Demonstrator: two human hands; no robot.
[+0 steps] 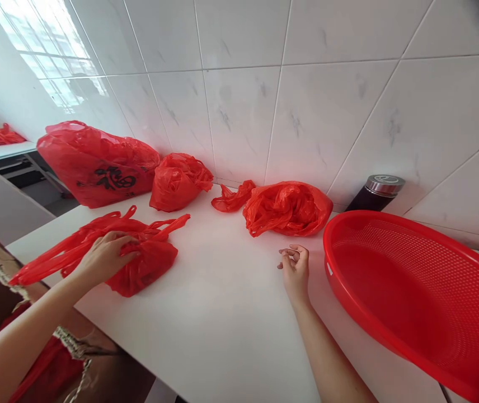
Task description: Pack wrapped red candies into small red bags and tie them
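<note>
My left hand (111, 254) is on a red plastic bag (151, 268) at the left of the white table, its fingers curled into the gathered top. The bag's handles spread loosely to both sides, and its contents are hidden. My right hand (296, 271) hovers over the table between the bags and the basket, its fingers loosely bent and slightly apart, with nothing visible in them. Just beyond it lies a bulging red plastic bag (287, 210). To its right stands a large red plastic basket (361, 296) with perforated sides and no contents showing.
Along the tiled wall stand a big red bag with black lettering (97, 168), a knotted red bag (181, 182) and a small crumpled bag (233, 197). A dark flask (376, 193) with a metal lid is behind the basket. Below left, an open cardboard box (97, 347) adjoins the table edge.
</note>
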